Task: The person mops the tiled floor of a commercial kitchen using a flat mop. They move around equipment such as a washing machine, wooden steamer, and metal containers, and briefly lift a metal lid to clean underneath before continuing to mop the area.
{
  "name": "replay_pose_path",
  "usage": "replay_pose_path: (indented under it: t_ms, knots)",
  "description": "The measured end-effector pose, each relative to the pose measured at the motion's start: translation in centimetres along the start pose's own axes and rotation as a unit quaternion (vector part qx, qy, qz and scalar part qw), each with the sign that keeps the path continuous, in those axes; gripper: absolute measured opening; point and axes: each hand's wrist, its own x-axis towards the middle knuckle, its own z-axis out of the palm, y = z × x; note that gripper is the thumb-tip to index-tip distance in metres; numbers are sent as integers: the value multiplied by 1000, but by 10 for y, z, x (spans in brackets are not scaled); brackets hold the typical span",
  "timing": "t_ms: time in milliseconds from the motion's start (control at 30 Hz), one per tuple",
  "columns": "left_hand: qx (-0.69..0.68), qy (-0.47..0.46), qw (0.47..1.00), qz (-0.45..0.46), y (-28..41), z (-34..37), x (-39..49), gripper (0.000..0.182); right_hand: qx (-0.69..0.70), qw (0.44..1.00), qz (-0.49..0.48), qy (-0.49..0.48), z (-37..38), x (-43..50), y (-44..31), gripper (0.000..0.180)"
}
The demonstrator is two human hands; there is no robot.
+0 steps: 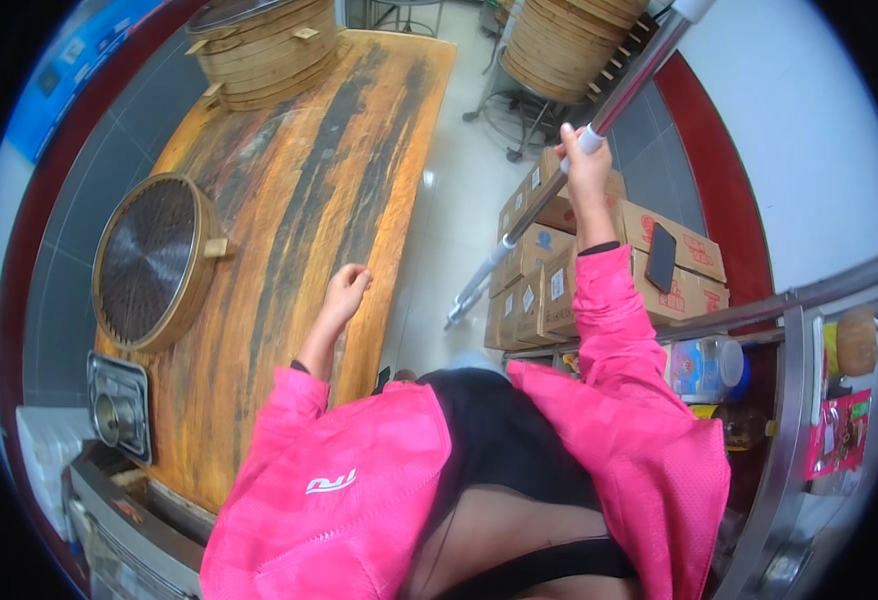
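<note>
My right hand [587,161] grips a long metal pole [533,214] with pale plastic collars. The pole slants from the upper right down to the tiled floor, its lower end beside the stacked boxes. Above the right edge of a worn wooden table [349,195], my left hand [347,289] has its fingers curled in, with nothing visible in it. A round bamboo steamer [206,262] lies on the table to the left, its dark slatted side facing up. At the table's far end stands a stack of bamboo steamers [274,64].
Cardboard boxes [679,247] with a phone [661,257] on top stand to the right. Beyond them, more steamers [559,45] rest on a wheeled stand. A metal tray [120,405] holds a small pot at the left. A metal shelf [791,420] with jars and packets is close at my right.
</note>
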Motion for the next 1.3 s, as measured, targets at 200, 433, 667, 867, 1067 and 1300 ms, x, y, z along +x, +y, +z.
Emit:
replay_pose_path:
  t_ms: [200, 433, 667, 867, 1067, 1300]
  knots:
    - [4, 18, 991, -129, -27, 25, 132, 21, 51, 993, -23, 101, 8, 127, 83, 21]
    - [-114, 151, 934, -302, -27, 53, 194, 17, 139, 978, 22, 152, 35, 299, 171, 22]
    - [-154, 172, 934, -271, 35, 96, 338, 16, 175, 979, 27, 98, 80, 457, 219, 18]
    - [-152, 145, 946, -246, 57, 123, 505, 16, 180, 978, 38, -94, 113, 577, 281, 20]
    - [-151, 153, 960, -180, 125, 145, 684, 17, 184, 971, 45, -146, 187, 712, 321, 20]
    - [-175, 198, 931, -250, 151, 179, 773, 16, 173, 964, 98, -176, 272, 836, 403, 21]
